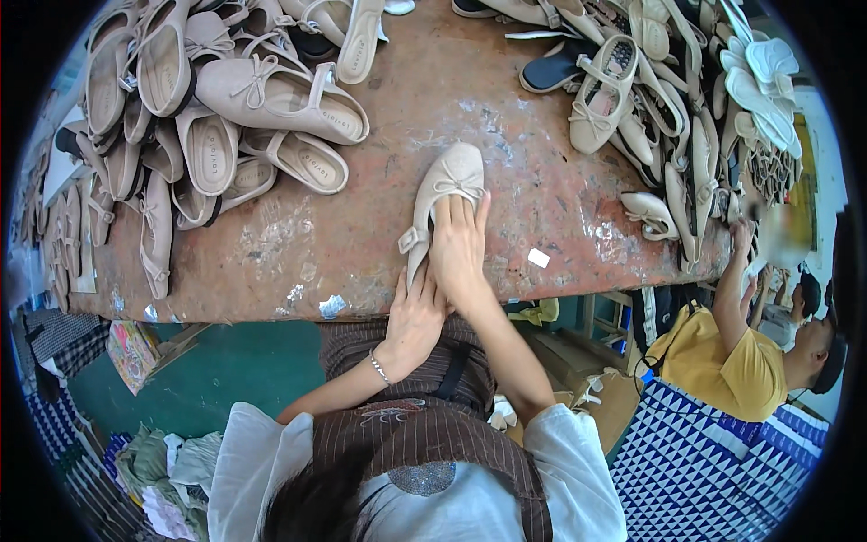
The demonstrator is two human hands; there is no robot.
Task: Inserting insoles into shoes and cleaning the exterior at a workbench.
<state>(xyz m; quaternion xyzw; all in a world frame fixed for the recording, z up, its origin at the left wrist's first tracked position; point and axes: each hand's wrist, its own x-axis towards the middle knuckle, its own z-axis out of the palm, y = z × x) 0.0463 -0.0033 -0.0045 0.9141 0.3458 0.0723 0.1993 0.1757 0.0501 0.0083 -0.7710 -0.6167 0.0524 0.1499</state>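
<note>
A beige ballet shoe [457, 172] with a small bow lies toe-away on the worn table in front of me. Its strap with a buckle sticks out on the left side. The fingers of my right hand [459, 251] reach into the shoe's opening, while the thumb lies along its right outer side. At the heel end, near the table's front edge, my left hand [417, 316] holds the back of the shoe, its fingers closed and partly tucked beside the right hand. What the right fingertips touch inside the shoe is hidden.
Piled beige shoes [280, 99] cover the table's left back. Another shoe heap [605, 99] with dark insoles fills the right back. A small white tag [538, 258] lies on the tabletop [379, 217]. A person in a yellow shirt [736, 370] sits at the right.
</note>
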